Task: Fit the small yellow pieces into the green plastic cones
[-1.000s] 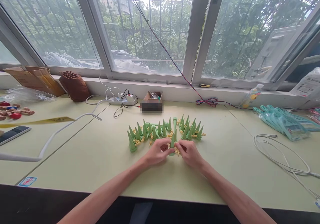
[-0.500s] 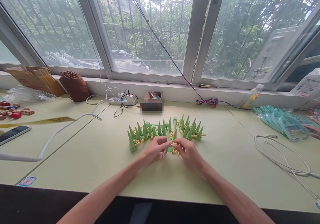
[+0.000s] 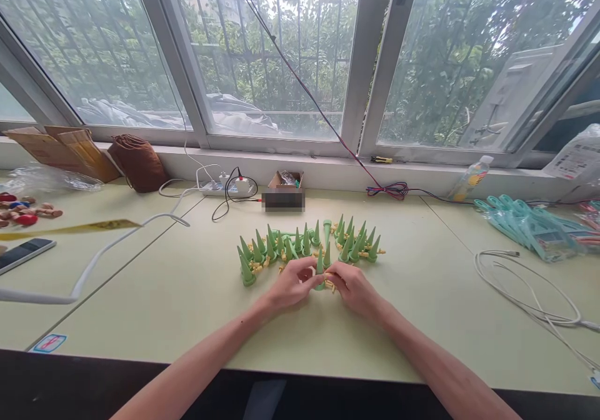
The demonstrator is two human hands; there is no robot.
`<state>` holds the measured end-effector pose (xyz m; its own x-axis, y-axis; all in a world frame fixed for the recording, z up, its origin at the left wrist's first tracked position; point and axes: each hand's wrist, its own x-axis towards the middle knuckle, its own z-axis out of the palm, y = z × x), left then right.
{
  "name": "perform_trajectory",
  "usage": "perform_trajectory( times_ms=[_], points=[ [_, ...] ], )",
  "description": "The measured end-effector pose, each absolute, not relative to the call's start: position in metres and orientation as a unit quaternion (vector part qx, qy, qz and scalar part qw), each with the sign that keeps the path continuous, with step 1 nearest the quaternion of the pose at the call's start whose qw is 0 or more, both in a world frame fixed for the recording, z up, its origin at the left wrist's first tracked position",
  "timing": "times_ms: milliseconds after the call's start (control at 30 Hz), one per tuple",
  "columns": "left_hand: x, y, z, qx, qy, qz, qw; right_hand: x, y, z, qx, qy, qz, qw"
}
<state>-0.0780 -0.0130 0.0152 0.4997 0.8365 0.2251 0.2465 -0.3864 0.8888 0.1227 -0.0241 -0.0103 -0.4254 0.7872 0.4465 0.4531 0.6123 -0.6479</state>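
Both my hands meet at the middle of a pale green table (image 3: 187,295). My left hand (image 3: 291,286) and my right hand (image 3: 355,290) have their fingers pinched together around one green cone (image 3: 319,265) that points upward between them. Small yellow pieces (image 3: 330,282) lie under my right fingertips. Just beyond my hands stands a row of several green cones (image 3: 300,244) mixed with more small yellow pieces, most cones upright.
A small open box (image 3: 284,190), a power strip (image 3: 225,187) with cables and a red-black wire (image 3: 387,190) lie near the window sill. Teal plastic parts (image 3: 529,229), a bottle (image 3: 469,181) and a white cable (image 3: 529,289) are at right. A phone (image 3: 23,252) and white tube (image 3: 103,251) lie at left.
My hands have stayed together over the same spot, shifting slightly; the cone between them sits upright again and my fingers have closed round it more tightly.
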Motion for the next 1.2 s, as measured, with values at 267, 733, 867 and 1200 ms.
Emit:
perform_trajectory(
  times_ms=[267, 733, 867, 1200],
  points=[
    [-0.079, -0.0154, 0.0145, 0.83, 0.321, 0.352, 0.29, 0.1234, -0.0218, -0.0108, -0.392, -0.813, 0.219, 0.372],
    [-0.0733, -0.0141, 0.0163, 0.673, 0.429, 0.411, 0.44, 0.1186, -0.0242, -0.0063, -0.436, -0.744, 0.203, 0.463],
    [-0.074, -0.0118, 0.0153, 0.668, 0.42, 0.396, 0.47, 0.1185, -0.0242, -0.0053, -0.427, -0.751, 0.195, 0.465],
    [-0.0729, -0.0112, 0.0213, 0.608, 0.386, 0.366, 0.59, 0.1192, -0.0255, -0.0074, -0.398, -0.786, 0.184, 0.436]
  ],
)
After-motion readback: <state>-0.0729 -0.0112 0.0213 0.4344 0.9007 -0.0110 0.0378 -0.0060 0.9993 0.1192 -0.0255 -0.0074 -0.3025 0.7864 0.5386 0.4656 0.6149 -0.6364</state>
